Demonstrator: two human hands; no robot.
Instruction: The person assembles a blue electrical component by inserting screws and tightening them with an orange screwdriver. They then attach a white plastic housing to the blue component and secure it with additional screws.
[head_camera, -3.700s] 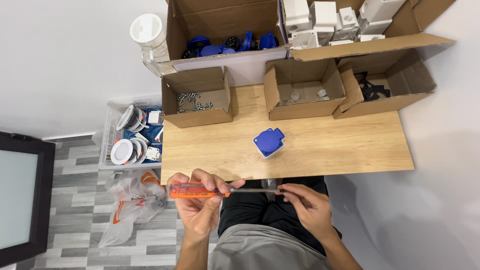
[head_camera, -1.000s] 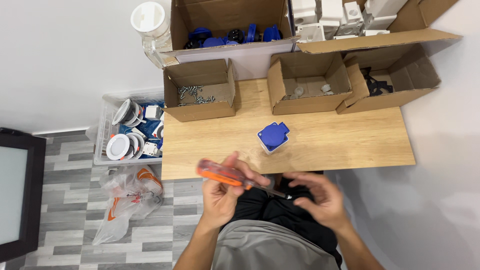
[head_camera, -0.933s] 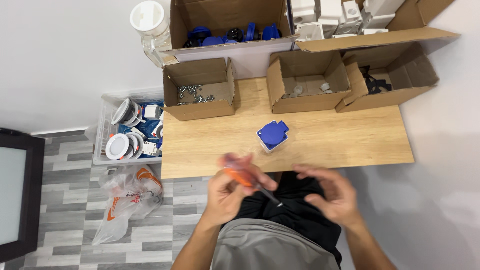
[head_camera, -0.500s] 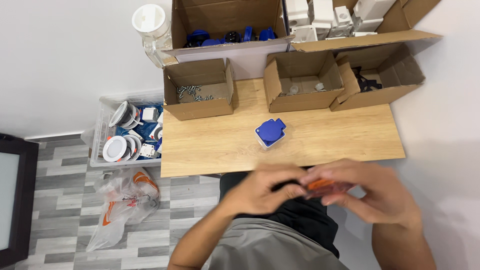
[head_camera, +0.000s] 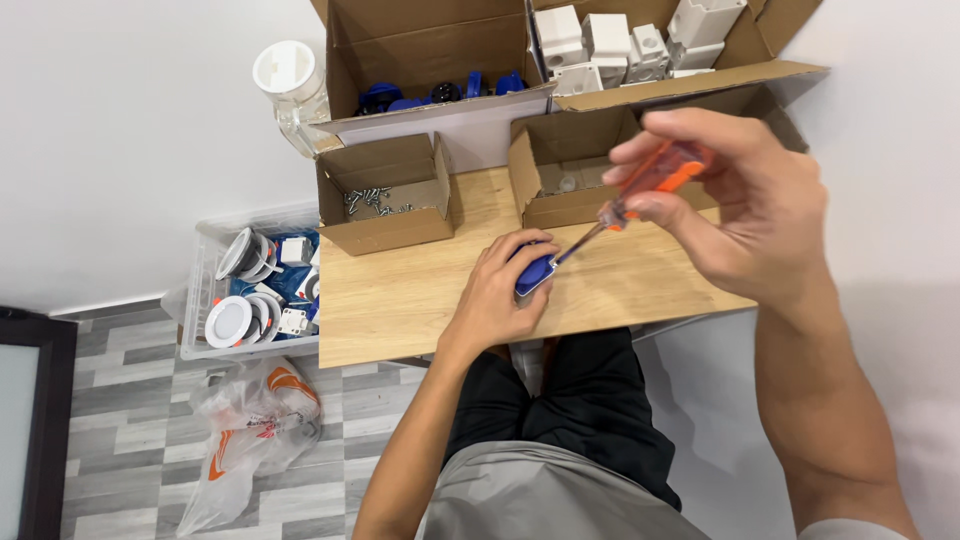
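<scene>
Hands work over a wooden table (head_camera: 420, 300): the left hand (head_camera: 500, 295) lies curled over a blue socket part (head_camera: 535, 272) near the table's middle, its grip closed around the piece and pressing it to the wood. The right hand (head_camera: 740, 195), raised above, pinches the orange handle of a screwdriver (head_camera: 640, 190) between thumb and fingers, the shaft slanting down so its tip meets the blue part. Behind stands a small cardboard box (head_camera: 385, 190) holding screws.
</scene>
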